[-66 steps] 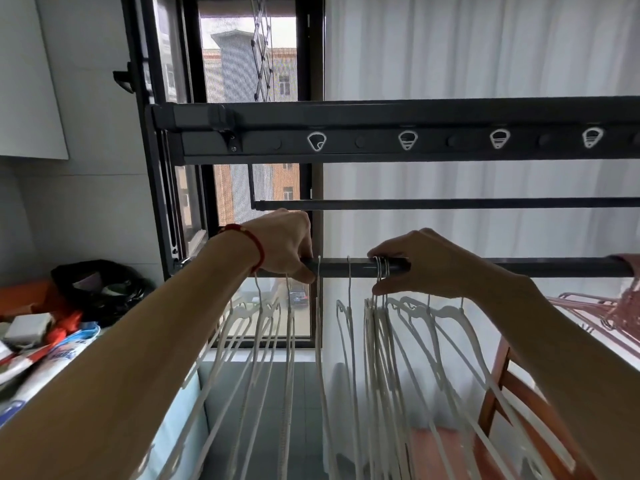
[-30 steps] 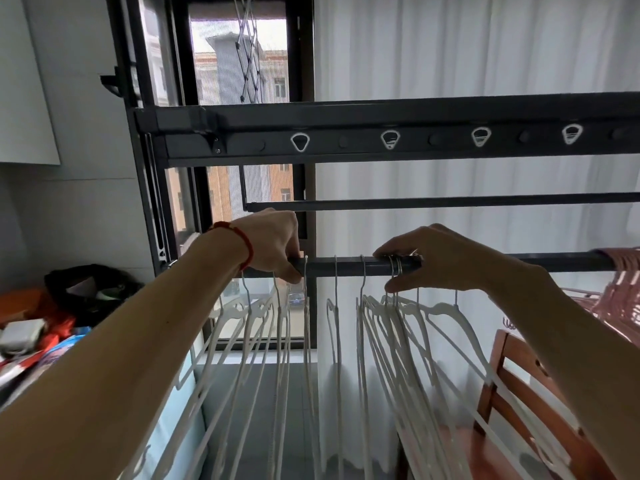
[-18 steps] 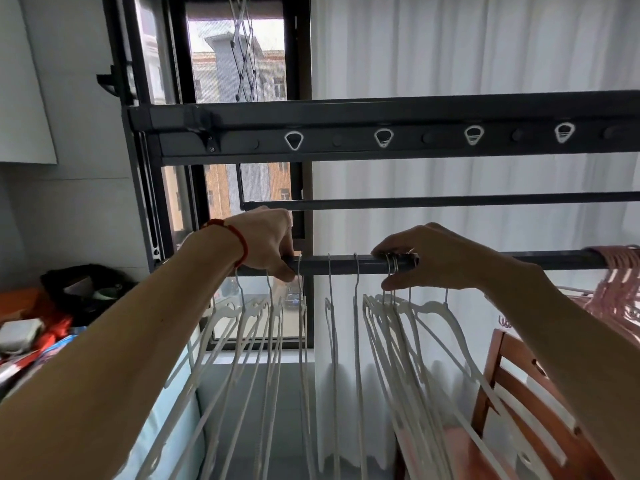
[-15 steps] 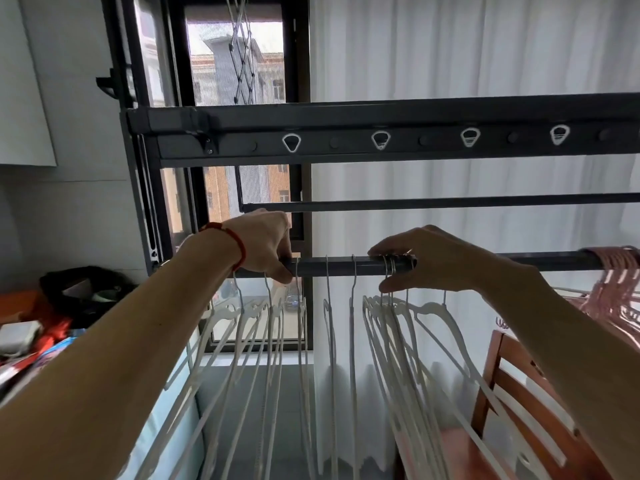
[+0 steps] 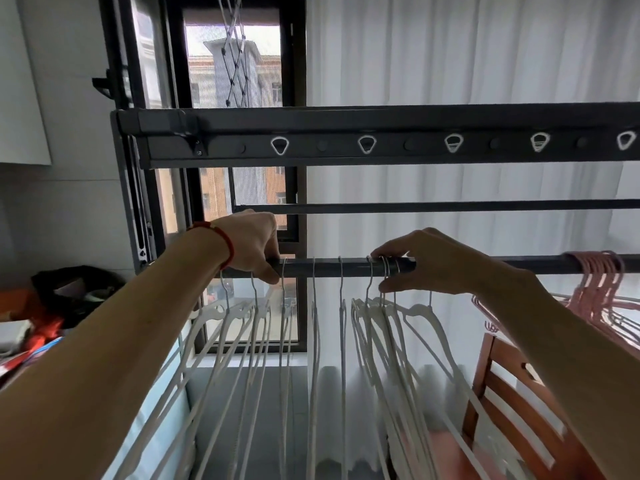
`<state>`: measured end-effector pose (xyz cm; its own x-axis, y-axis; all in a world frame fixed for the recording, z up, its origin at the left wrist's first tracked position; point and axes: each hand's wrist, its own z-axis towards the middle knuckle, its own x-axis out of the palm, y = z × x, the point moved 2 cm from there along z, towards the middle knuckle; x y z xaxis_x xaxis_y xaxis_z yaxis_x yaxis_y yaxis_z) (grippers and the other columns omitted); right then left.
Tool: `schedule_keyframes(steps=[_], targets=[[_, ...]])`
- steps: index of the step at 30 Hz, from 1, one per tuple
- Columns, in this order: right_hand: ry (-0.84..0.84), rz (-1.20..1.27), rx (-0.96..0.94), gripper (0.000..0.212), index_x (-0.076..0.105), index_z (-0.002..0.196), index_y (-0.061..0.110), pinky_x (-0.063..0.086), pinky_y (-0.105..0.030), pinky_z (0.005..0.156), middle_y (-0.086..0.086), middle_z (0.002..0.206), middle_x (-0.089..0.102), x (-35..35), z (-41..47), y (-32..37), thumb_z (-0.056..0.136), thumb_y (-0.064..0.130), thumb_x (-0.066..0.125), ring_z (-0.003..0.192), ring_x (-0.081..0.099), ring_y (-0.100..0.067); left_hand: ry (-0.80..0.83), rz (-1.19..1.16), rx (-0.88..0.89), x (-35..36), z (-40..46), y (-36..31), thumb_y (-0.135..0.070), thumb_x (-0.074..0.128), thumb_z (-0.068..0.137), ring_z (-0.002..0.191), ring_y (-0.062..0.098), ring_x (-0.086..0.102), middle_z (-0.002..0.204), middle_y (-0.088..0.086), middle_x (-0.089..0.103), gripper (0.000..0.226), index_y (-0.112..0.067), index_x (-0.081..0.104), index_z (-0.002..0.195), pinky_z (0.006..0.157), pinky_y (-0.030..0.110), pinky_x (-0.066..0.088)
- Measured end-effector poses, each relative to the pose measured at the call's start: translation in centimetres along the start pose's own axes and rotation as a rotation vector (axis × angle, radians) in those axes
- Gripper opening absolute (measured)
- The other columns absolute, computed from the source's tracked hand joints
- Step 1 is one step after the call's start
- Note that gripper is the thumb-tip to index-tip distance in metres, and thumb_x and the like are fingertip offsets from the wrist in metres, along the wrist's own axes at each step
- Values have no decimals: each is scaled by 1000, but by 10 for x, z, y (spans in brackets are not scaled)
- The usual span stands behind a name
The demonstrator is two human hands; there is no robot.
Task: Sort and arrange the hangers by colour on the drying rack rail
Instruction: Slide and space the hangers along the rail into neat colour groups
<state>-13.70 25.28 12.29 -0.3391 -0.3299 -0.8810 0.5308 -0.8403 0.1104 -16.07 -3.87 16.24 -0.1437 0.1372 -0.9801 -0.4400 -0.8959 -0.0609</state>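
A dark drying rack rail (image 5: 349, 266) runs across the view with several white hangers (image 5: 388, 341) hanging from it. My left hand (image 5: 251, 242), with a red cord at the wrist, curls over the rail at its left end, above the hooks of the left white hangers (image 5: 242, 341). My right hand (image 5: 436, 263) pinches a bunch of white hanger hooks (image 5: 386, 268) on the rail. Two single white hangers (image 5: 329, 341) hang between my hands. A bunch of pink hangers (image 5: 599, 289) sits on the rail at the far right.
The rack's upper beam (image 5: 381, 140) with white hook slots and a thin middle bar (image 5: 433, 206) run above the rail. A wooden chair (image 5: 512, 403) stands lower right. Clutter and a black bag (image 5: 69, 292) lie at left. A window (image 5: 235, 81) and white curtain (image 5: 467, 50) are behind.
The white hangers between my hands have spread a little further apart along the rail. Both hands stay on the rail in much the same places.
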Motion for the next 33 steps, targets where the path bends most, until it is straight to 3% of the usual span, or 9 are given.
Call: schedule_keyframes(steps=[5,10,15,21,27,33], targets=[[7,13,14,66,65,128,28,51,-23,84,15,105,69,-1,-4,-6,72,61,75,92,64,-4,-17,-9,-4,0,-2,0,-34,86,72,88,7,64,87,-8,74,24,-22,80,91,83,25,50],[-11,-10,6,58,66,126,26,45,-12,77,11,104,71,-5,-7,-7,76,52,79,91,65,-8,-30,-10,-19,0,-4,-3,-33,87,71,79,4,62,82,-9,72,24,-21,80,90,78,23,49],[2,-19,13,56,67,123,26,46,-14,72,16,91,67,-7,-11,-10,76,53,78,79,62,-2,-42,6,-26,0,-4,-4,-36,87,70,87,4,58,90,-9,72,25,-22,80,89,85,27,48],[0,-3,22,57,66,124,29,53,-24,82,16,97,69,-8,-14,-14,74,55,78,86,64,-4,-26,-13,-41,0,-6,-7,-33,87,71,88,5,61,90,-8,73,23,-21,80,91,84,26,47],[-28,9,-3,66,62,129,27,41,-7,78,20,103,65,-9,-15,-18,72,58,78,90,59,7,-31,-18,-53,0,-6,-7,-32,88,70,89,7,63,88,-8,73,24,-21,80,90,82,25,48],[-31,-2,-17,56,66,117,28,46,-14,73,20,87,65,-9,-19,-21,72,60,76,79,61,4,-32,-8,-70,0,-7,-9,-32,87,70,89,8,61,91,-7,73,24,-22,80,91,86,28,49]])
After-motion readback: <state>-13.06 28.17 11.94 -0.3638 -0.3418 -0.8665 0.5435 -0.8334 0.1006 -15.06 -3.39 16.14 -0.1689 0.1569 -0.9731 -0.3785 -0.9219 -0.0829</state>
